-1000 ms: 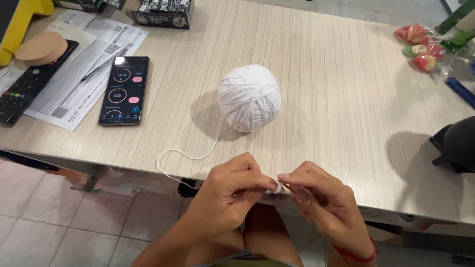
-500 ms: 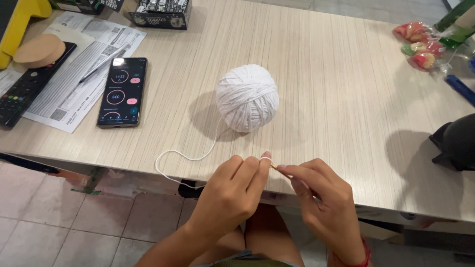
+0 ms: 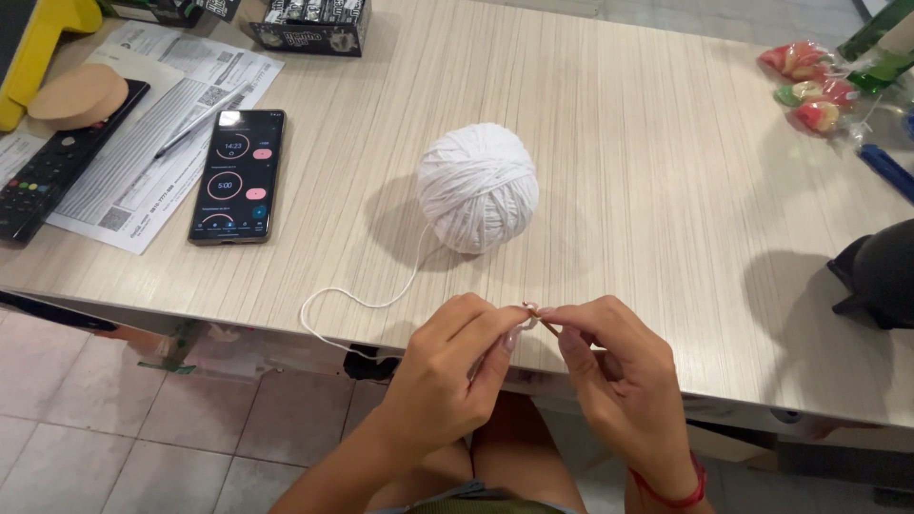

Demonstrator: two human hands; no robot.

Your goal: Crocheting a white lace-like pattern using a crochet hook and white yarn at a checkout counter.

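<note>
Yarn ball (image 3: 478, 187), white, sits mid-table (image 3: 666, 143); its strand (image 3: 367, 303) loops off the near edge toward us. Our left hand (image 3: 443, 381) & right hand (image 3: 619, 385), just below the ball, fingertips pinched shut on a small hook (image 3: 543, 322) w/ the strand.

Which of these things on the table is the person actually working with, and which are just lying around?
In use:
- ball of white yarn
- loose strand running to the hands
- small hook, pinched between left hand and right hand

Lying about:
- phone
- remote control
- printed papers
- wrapped sweets
</note>
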